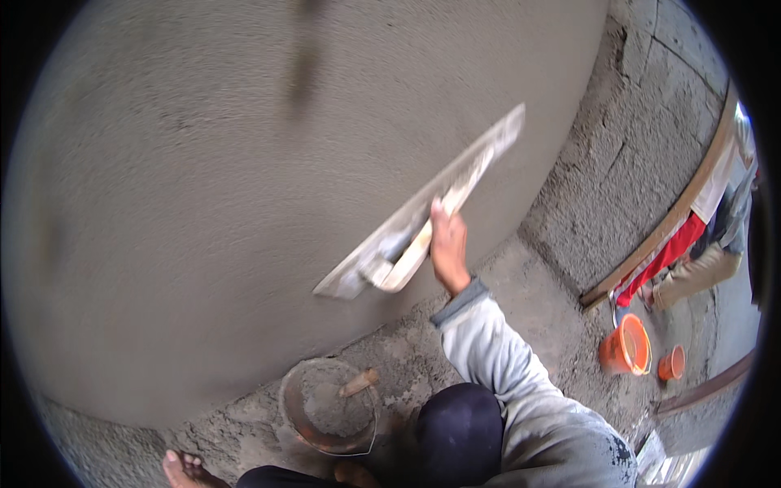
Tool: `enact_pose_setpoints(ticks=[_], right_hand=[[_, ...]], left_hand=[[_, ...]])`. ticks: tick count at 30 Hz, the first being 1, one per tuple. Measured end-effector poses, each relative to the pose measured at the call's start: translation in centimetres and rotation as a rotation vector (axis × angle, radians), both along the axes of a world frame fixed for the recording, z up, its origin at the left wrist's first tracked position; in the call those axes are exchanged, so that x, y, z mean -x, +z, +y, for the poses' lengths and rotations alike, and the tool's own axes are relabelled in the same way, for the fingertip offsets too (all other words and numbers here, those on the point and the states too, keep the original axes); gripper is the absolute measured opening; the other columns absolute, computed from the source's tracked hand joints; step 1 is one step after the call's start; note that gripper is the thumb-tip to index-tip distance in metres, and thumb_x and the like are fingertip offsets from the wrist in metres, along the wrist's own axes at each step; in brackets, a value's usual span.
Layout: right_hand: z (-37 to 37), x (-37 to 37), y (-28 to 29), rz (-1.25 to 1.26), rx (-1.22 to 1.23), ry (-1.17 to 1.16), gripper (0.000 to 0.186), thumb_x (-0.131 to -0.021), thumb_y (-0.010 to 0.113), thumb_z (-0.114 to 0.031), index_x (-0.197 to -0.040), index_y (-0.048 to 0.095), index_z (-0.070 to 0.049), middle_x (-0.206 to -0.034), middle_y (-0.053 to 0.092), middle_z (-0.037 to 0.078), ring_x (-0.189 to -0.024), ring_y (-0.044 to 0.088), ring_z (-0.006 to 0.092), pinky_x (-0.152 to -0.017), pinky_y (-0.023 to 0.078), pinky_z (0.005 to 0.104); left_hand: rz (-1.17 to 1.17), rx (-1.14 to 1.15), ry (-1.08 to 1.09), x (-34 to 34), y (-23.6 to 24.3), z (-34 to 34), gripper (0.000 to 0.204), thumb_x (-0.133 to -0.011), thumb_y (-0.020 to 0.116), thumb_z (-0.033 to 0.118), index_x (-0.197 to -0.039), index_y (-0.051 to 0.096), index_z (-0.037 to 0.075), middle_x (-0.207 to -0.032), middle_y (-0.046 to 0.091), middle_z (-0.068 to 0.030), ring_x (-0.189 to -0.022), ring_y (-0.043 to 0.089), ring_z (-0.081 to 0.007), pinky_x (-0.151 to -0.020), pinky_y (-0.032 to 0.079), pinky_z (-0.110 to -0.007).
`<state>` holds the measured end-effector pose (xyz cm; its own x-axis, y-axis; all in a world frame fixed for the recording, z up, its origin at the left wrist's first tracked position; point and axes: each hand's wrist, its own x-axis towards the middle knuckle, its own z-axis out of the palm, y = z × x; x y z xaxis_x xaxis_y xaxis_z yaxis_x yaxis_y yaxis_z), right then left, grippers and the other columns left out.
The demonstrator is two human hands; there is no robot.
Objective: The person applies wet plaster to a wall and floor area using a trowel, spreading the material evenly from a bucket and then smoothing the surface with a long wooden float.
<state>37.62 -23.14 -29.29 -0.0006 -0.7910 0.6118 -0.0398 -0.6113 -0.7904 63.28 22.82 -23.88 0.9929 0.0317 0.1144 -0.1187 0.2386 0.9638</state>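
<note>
My right hand (449, 246) is closed round the pale wooden handle of a long plastering trowel (409, 218). The trowel's metal blade lies against a grey plastered wall (220, 187), slanting from lower left to upper right. Below it on the ground stands a bucket (291, 411) of grey mortar. A short wooden handle (359, 382) sticks out of the mortar; whatever it belongs to is buried. No left hand can be made out; at the lower left edge are what look like bare toes (183, 469), beside my dark trouser leg.
Rough, unsmoothed wall (630, 154) adjoins on the right, bordered by a wooden beam (659, 232). An orange bucket (625, 346) and a smaller orange pail (672, 363) stand on the floor at right. Beyond the beam another person (700, 272) is partly visible near red and white cloth.
</note>
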Motion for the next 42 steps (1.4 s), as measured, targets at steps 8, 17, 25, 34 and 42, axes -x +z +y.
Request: enact_pose_setpoints(ticks=[8,17,25,34,42], right_hand=[[-1.4,4.2,-2.7,-0.54,-0.852,0.094,0.065,-0.089,0.044,-0.046,-0.122,0.034,0.009,-0.091,0.055,0.012,-0.068,0.057,0.0184,-0.058,0.053,0.0364],[-10.1,9.8,9.5,-0.235,-0.115,0.119,0.041,-0.089,0.046,-0.041,-0.083,0.05,0.0,-0.063,0.05,0.005,-0.051,0.056,0.0157,-0.046,0.049,0.0278],[-6.1,8.1,-6.9,-0.601,-0.887,-0.006,0.058,-0.088,0.044,-0.045,-0.126,0.036,-0.001,-0.094,0.058,0.012,-0.072,0.059,0.0214,-0.064,0.052,0.0376],[-7.3,7.4,17.4,0.029,0.111,-0.038,0.045,-0.087,0.045,-0.047,-0.077,0.05,-0.004,-0.063,0.048,0.002,-0.047,0.047,0.0099,-0.04,0.039,0.0238],[-6.9,7.9,6.6,-0.269,-0.214,0.03,0.049,-0.088,0.047,-0.041,-0.104,0.051,0.005,-0.079,0.059,0.01,-0.066,0.059,0.0164,-0.061,0.05,0.0277]], left_hand=[[0.017,0.07,0.064,1.3,1.4,1.9,0.017,-0.083,0.055,0.019,-0.085,0.059,0.003,-0.069,0.055,-0.0042,-0.058,0.05,-0.0126,-0.053,0.043,-0.023],[0.081,0.003,0.078,0.9,2.0,0.0,0.017,-0.084,0.055,0.02,-0.085,0.058,0.003,-0.065,0.052,-0.0021,-0.056,0.048,-0.0112,-0.051,0.042,-0.022],[0.062,-0.016,0.07,1.8,3.4,-1.3,0.018,-0.085,0.054,0.021,-0.082,0.058,0.004,-0.064,0.052,-0.0019,-0.055,0.047,-0.0103,-0.05,0.04,-0.022],[0.113,-0.051,0.022,0.9,2.4,-3.4,0.015,-0.083,0.056,0.018,-0.083,0.059,0.004,-0.066,0.054,-0.0027,-0.055,0.049,-0.011,-0.05,0.042,-0.023],[0.141,0.089,-0.006,2.0,2.7,-3.6,0.015,-0.085,0.054,0.018,-0.077,0.056,0.006,-0.063,0.052,-0.002,-0.055,0.047,-0.0115,-0.05,0.04,-0.023]])
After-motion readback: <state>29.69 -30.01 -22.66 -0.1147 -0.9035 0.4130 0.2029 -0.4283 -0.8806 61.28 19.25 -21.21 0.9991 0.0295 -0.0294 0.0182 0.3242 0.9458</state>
